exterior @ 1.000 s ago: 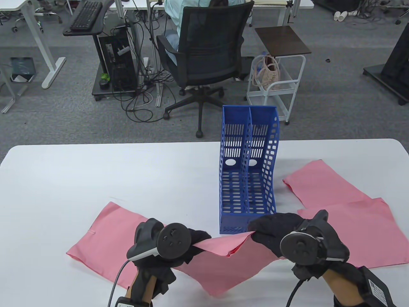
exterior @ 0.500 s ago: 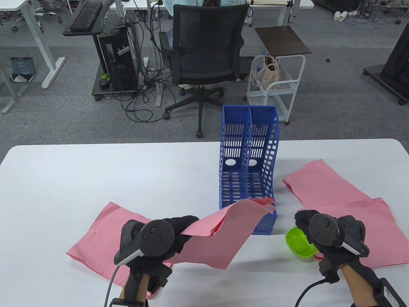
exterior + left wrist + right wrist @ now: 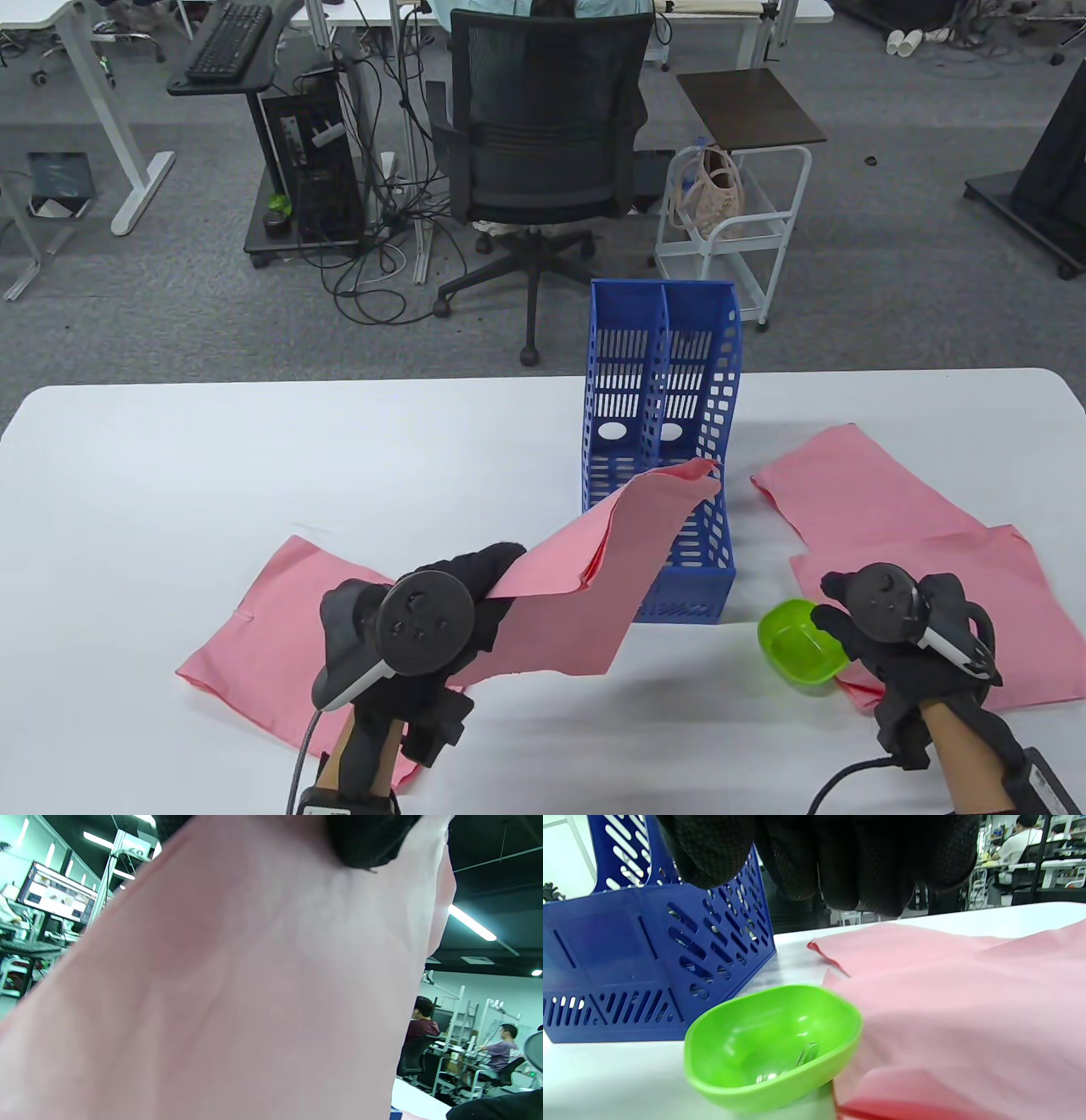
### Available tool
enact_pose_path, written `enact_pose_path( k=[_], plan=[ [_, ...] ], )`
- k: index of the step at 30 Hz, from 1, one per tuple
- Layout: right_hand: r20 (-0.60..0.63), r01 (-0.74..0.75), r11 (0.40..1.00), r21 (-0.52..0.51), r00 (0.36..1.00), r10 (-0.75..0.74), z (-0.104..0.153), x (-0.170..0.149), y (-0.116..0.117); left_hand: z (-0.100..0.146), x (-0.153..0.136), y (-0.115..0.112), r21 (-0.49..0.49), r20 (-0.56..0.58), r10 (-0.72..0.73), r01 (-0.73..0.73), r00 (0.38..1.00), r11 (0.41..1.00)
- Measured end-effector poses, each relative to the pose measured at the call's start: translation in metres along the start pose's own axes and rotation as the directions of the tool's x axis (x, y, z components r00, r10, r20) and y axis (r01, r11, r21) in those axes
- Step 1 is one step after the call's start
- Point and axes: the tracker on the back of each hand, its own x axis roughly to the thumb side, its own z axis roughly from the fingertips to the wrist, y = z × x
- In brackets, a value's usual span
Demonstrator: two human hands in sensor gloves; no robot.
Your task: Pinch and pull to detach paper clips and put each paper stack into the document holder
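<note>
My left hand pinches the near edge of a pink paper stack and holds it up off the table. The stack's far end droops over the front of the blue document holder. In the left wrist view the stack fills the frame, with a gloved fingertip pressed on it. My right hand hovers at the right rim of a green bowl, fingers loosely curled and holding nothing. A metal paper clip lies in the bowl.
Two pink stacks lie right of the holder, the nearer one under my right hand. Another pink stack lies at the left, with a clip on its edge. Beyond the table a person sits in an office chair.
My right hand let go of the stack and moved right to the green bowl. My left hand raised the stack, and its far end climbed over the holder's front.
</note>
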Motion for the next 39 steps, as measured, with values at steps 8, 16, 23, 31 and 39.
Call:
enact_pose_path(
  k=[8, 16, 23, 31, 39],
  plan=[
    [-0.015, 0.025, 0.995, -0.093, 1.0, -0.026, 0.011, -0.024, -0.016, -0.04, 0.059, 0.043, 0.013, -0.148, -0.178, 0.182, 0.973, 0.983],
    [-0.029, 0.054, 0.992, -0.112, 0.998, -0.058, 0.016, -0.041, -0.016, -0.101, 0.103, 0.031, -0.005, -0.338, -0.29, 0.307, 0.895, 0.952],
    [-0.033, 0.052, 0.991, -0.124, 0.998, -0.056, 0.021, -0.043, -0.015, -0.137, 0.11, -0.007, 0.033, -0.439, -0.307, 0.357, 0.844, 0.934],
    [-0.033, 0.05, 0.985, -0.167, 0.998, -0.056, 0.027, -0.044, -0.016, -0.141, 0.1, -0.051, 0.292, -0.385, -0.02, 0.142, 0.923, 0.946],
    [-0.038, 0.016, 0.984, -0.175, 0.999, -0.023, 0.026, -0.041, -0.011, -0.138, 0.085, -0.117, 0.252, -0.279, 0.276, -0.208, 0.92, 0.945]
  ],
)
